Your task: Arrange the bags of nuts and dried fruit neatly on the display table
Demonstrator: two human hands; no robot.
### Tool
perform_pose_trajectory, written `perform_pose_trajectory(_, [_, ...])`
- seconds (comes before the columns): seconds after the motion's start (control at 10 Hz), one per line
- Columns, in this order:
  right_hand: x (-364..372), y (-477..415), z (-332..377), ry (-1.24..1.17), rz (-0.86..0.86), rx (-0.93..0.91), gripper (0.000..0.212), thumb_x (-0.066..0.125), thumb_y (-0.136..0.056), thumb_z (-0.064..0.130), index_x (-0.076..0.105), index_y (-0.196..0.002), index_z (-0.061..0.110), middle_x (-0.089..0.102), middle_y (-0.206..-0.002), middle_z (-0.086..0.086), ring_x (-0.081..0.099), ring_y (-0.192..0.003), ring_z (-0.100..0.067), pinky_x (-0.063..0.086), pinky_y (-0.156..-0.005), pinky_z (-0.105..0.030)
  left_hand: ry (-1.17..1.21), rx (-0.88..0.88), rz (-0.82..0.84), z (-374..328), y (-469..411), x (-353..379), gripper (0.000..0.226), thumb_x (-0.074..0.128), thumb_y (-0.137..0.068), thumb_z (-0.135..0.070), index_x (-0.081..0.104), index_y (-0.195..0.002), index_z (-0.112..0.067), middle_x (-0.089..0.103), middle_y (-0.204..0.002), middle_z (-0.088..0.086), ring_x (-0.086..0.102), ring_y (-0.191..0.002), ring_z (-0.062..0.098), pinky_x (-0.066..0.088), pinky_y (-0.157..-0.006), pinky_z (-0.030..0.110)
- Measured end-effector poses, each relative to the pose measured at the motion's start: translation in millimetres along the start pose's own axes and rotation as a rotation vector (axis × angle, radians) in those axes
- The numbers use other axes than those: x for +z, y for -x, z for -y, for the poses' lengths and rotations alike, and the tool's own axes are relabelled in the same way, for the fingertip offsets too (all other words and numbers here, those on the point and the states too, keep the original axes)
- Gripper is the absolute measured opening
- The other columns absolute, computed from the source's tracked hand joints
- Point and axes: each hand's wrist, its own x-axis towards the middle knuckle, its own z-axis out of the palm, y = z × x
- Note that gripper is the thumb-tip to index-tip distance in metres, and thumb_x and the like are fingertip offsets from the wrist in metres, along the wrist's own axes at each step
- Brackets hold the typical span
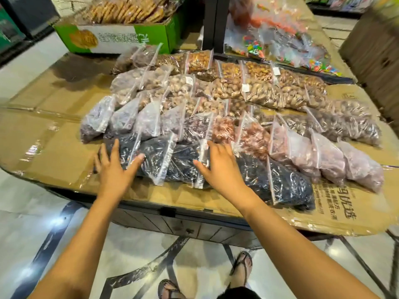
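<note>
the left hand (114, 169) lies flat, fingers spread wide, on the dark bags (164, 160) at the near edge of the table (43, 147), gripping nothing. the right hand (218, 167) is also flat and spread, palm down on the same front row, just to the 3 o'clock side of the left — its fingertips reach a zip strip, and it holds nothing either.

the bags sit in slanted, overlapping rows on the cardboard-covered top: dark fruit nearest, then grey-purple and pink bags (254, 137) toward 12 o'clock, then pale nuts (259, 93) and golden ones farther back. a green box (121, 37) of biscuits stands at 11 o'clock, a black post (216, 22) at 12, and bags of bright sweets (291, 48) at 1 o'clock. two sandalled feet (241, 270) stand on the floor below the table edge.
</note>
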Motion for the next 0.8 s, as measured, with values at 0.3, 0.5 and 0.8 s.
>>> perform_pose_trajectory(0.3, [34,-24,21,-0.366,-0.105,0.499,0.045,0.059,-0.09,0.025,0.045,-0.13,0.011,0.057,-0.096,-0.002,0.052,-0.088,-0.019,0.043,-0.08,-0.031,0.088,0.055,0.055,8,-11,0,0.088,0.06,-0.067,-0.071,0.03,-0.144,-0.04,0.0,-0.16,0.004,-0.012,-0.144,0.034,0.007,-0.113,0.062])
perform_pose_trajectory(0.5, [31,-9,31,-0.388,-0.18,0.456,0.054,0.057,-0.091,0.018,0.034,-0.139,0.01,0.051,-0.088,0.0,0.042,-0.068,-0.007,0.043,-0.073,-0.03,0.076,0.046,0.015,7,-11,4,0.085,0.057,-0.069,-0.073,0.03,-0.143,-0.04,0.002,-0.16,0.004,-0.01,-0.145,0.036,0.007,-0.113,0.064])
perform_pose_trajectory(0.8, [22,22,40,-0.123,-0.099,0.279,0.08,0.059,-0.088,0.034,0.011,-0.147,0.012,0.038,-0.138,-0.015,0.032,-0.13,-0.03,0.03,-0.11,-0.045,0.032,0.053,-0.131,0,27,6,0.089,0.04,-0.079,-0.074,0.02,-0.15,-0.026,0.003,-0.16,0.012,-0.005,-0.146,0.035,0.003,-0.116,0.058])
